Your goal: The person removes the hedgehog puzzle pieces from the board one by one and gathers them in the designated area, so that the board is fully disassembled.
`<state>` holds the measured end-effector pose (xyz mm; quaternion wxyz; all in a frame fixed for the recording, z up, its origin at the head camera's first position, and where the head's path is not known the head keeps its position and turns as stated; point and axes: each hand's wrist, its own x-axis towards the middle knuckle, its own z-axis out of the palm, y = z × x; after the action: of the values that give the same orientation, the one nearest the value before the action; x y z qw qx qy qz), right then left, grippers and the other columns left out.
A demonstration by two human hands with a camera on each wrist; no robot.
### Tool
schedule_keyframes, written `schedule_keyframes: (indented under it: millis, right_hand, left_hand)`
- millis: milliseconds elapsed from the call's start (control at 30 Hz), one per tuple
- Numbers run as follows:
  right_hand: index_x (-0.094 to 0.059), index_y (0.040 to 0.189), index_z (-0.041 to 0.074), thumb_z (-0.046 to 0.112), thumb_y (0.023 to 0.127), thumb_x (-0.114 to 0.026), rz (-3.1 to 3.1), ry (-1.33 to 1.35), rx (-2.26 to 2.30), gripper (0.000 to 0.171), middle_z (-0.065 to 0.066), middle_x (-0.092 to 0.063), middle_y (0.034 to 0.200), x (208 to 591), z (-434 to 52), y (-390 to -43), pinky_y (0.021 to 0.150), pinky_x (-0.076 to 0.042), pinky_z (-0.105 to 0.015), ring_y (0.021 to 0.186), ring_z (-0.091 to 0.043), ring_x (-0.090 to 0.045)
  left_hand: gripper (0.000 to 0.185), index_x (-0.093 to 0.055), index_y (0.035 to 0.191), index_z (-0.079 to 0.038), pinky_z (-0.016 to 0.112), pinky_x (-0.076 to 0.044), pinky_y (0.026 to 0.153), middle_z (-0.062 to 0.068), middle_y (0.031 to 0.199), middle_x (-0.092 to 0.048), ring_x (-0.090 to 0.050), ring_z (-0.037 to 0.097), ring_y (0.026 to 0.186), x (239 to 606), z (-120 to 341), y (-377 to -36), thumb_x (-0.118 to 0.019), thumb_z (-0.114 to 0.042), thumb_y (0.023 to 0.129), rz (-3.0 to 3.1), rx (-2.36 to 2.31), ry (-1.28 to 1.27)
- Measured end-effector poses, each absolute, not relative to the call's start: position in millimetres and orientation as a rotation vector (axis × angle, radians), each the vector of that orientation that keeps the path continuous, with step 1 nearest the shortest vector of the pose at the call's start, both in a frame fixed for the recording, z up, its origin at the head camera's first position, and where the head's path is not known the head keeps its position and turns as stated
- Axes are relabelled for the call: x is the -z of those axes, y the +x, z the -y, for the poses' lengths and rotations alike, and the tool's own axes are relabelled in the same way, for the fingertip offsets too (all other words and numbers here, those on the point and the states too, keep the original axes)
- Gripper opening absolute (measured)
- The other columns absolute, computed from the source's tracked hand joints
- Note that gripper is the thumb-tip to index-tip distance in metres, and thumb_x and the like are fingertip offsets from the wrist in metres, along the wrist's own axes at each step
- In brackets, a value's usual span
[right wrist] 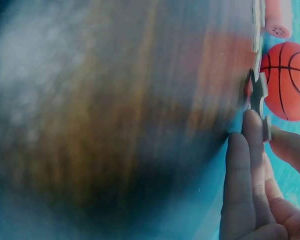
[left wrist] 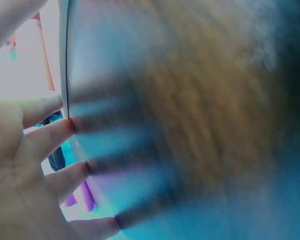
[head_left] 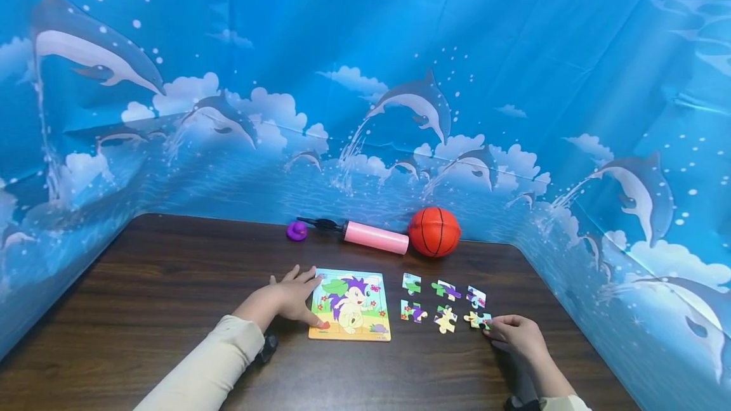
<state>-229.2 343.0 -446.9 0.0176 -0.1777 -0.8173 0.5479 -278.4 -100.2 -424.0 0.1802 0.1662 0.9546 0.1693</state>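
Observation:
My left hand [head_left: 288, 300] spreads its fingers at the left edge of a hedgehog picture puzzle board [head_left: 351, 303], with the thumb over its lower left corner. Fingertips [left wrist: 57, 132] touch down on the surface in the left wrist view. On the right, my right hand [head_left: 521, 336] pinches the edge of a puzzle piece [head_left: 477, 319] between thumb and fingers; the right wrist view shows that jigsaw piece [right wrist: 259, 95] edge-on, tilted up from the tabletop. Several other pieces lie in two rows beside the board, among them a yellow piece [head_left: 445, 319] and a butterfly piece [head_left: 476, 297].
Behind the puzzle stand a small orange basketball [head_left: 434, 232], a pink hand pump [head_left: 377, 238] with a black end, and a purple rubber duck [head_left: 296, 231]. A blue dolphin-print curtain [head_left: 342, 113] rises along the back and sides of the dark wooden table [head_left: 171, 284].

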Motion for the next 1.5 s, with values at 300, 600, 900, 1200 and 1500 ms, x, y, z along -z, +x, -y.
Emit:
schedule_keyframes:
  millis: [300,600,900,1200,1500]
  right_hand:
    - [-0.062,0.089,0.005,0.037,0.084,-0.059,3.009,-0.475,-0.742,0.032,-0.001,-0.062,0.074,433.8,-330.8,-231.2,0.051,-0.041,-0.031,0.061,-0.013,-0.055]
    - [-0.064,0.093,0.014,0.028,0.081,-0.066,3.065,0.043,-0.864,0.019,0.001,-0.062,0.079,415.0,-222.3,-258.4,0.055,-0.045,-0.029,0.066,-0.012,-0.055]
    - [-0.061,0.113,0.017,0.025,0.070,-0.077,3.189,0.732,-0.975,0.046,-0.002,-0.060,0.094,418.3,-103.5,-272.4,0.060,-0.047,-0.030,0.081,-0.015,-0.055]
    - [-0.065,0.108,0.026,0.025,0.065,-0.080,3.267,0.678,-0.788,0.045,0.001,-0.056,0.100,424.7,-80.7,-271.1,0.065,-0.045,-0.033,0.091,-0.017,-0.047]
    - [-0.057,0.098,0.024,0.018,0.063,-0.082,3.279,0.595,-0.905,0.043,-0.002,-0.053,0.092,420.5,-74.0,-269.4,0.059,-0.045,-0.033,0.079,-0.016,-0.049]
  left_hand:
    - [0.088,-0.028,0.142,-0.015,0.069,-0.004,0.096,0.008,0.149,-0.016,-0.004,0.038,0.135,419.9,102.3,-280.1,-0.061,-0.058,0.074,-2.674,-0.459,0.459]
    - [0.104,-0.027,0.143,-0.018,0.065,-0.008,0.099,0.005,0.149,-0.017,-0.008,0.035,0.135,416.2,106.9,-283.5,-0.069,-0.064,0.060,-2.666,-0.389,0.512]
    - [0.104,-0.028,0.142,-0.019,0.066,-0.011,0.099,0.005,0.149,-0.019,-0.010,0.035,0.134,420.0,105.4,-280.7,-0.074,-0.059,0.057,-2.729,-0.349,0.526]
    - [0.103,-0.030,0.142,-0.019,0.066,-0.013,0.098,0.006,0.148,-0.021,-0.012,0.035,0.134,418.1,103.9,-277.6,-0.075,-0.058,0.058,-2.736,-0.376,0.524]
    - [0.103,-0.030,0.142,-0.018,0.067,-0.013,0.098,0.006,0.148,-0.021,-0.012,0.035,0.134,418.7,105.3,-278.4,-0.074,-0.058,0.058,-2.735,-0.389,0.541]
